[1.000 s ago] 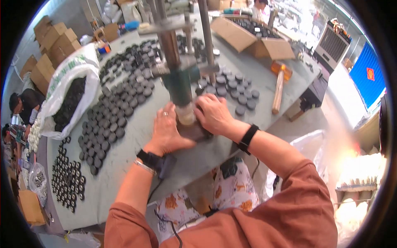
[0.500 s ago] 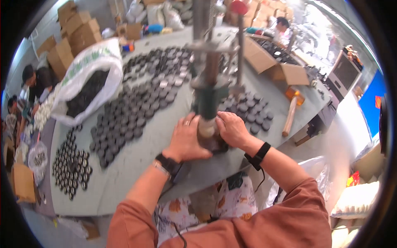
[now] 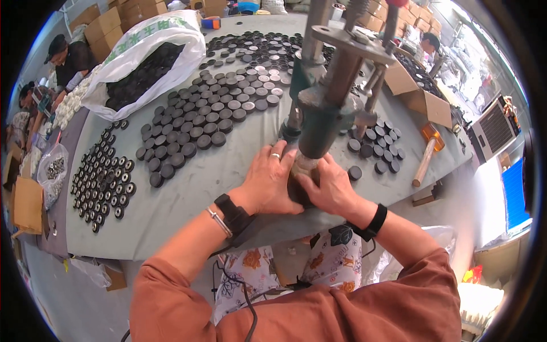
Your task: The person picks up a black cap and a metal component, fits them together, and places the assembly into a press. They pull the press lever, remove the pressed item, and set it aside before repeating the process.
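A hand press with a dark green body stands at the table's near edge, its pale tip low between my hands. My left hand, a ring on one finger, curls around the left side of the press's foot with its thumb along the front. From the right, my right hand closes in, its thumb bent across the front below the tip. Whatever small piece is between the fingers is hidden by them and the press. Round black discs lie in a wide patch to the left; several more discs are on the right.
Ring-like black pieces with shiny centres cover the table's left side. Behind them lies a white sack of black parts. A mallet rests near the right edge by an open carton. Other people work at the far left.
The view has shifted, so the press appears larger and tilted. My right thumb has come round to the front below the press tip. The left hand stays around the press's foot.
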`<state>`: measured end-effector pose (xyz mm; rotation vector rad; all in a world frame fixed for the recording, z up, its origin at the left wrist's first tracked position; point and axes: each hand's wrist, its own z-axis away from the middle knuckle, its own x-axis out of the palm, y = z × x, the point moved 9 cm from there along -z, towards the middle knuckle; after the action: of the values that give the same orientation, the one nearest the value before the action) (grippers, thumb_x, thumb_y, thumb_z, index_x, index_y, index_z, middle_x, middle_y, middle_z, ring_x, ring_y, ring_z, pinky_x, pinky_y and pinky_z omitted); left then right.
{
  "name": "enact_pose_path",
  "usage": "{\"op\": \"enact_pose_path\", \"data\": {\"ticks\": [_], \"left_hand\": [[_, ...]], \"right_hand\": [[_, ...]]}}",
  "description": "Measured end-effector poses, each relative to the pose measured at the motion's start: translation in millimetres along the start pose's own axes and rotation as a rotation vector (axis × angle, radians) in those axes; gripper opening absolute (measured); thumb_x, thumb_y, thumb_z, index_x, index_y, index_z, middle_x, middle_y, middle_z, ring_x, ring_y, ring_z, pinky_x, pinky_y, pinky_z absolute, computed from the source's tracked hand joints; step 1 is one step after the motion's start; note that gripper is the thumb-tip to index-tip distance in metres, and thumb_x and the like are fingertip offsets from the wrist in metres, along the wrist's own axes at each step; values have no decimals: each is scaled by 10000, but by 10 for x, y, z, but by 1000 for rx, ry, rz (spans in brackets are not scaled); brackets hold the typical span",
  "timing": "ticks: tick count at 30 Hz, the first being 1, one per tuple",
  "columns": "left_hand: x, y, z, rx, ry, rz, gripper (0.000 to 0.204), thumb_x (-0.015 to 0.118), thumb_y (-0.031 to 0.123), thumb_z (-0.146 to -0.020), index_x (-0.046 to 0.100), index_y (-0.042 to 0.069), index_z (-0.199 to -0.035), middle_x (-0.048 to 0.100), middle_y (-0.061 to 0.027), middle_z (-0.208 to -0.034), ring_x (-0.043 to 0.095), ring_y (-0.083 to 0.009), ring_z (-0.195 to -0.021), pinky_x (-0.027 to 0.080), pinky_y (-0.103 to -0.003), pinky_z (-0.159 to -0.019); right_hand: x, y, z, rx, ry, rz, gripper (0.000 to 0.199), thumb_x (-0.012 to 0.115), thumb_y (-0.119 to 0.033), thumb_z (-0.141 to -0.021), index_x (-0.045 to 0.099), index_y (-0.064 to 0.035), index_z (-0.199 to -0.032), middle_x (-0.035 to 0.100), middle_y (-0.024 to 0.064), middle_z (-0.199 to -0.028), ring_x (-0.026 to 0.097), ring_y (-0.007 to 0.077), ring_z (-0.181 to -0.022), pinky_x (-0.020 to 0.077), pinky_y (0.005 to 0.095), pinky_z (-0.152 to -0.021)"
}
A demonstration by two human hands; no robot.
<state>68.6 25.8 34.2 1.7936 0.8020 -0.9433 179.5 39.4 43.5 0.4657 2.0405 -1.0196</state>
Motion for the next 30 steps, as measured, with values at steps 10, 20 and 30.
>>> {"op": "enact_pose_path", "data": {"ticks": [10, 20, 30], "left_hand": [[-309, -1382, -1523, -228, -98, -357, 580, 561, 423, -841, 438, 141, -1333, 358, -105, -1432, 299, -305, -1329, 258, -498, -1059], [459, -1506, -2201, -206, -345, -276, 601, 395, 518, -898, 291, 255, -1428, 183, -70, -1522, 135, -277, -1406, 75, -650, -1059], [107, -1360, -956, -114, -321, -266, 591, 396, 459, -919, 291, 176, -1428, 259, -143, -1472, 168, -296, -1389, 107, -569, -1090]], "right_hand": [[139, 52, 137, 22, -180, 151, 494, 616, -195, -787, 449, -30, -1222, 429, 206, -1238, 391, 388, -1147, 279, 481, -939], [137, -7, 67, -16, -262, 90, 626, 628, -164, -764, 380, 45, -1299, 449, 254, -1263, 414, 423, -1191, 285, 461, -1028], [86, 114, 112, -11, -128, 155, 518, 641, -283, -763, 488, -45, -1197, 447, 216, -1215, 392, 401, -1123, 261, 483, -944]]}}
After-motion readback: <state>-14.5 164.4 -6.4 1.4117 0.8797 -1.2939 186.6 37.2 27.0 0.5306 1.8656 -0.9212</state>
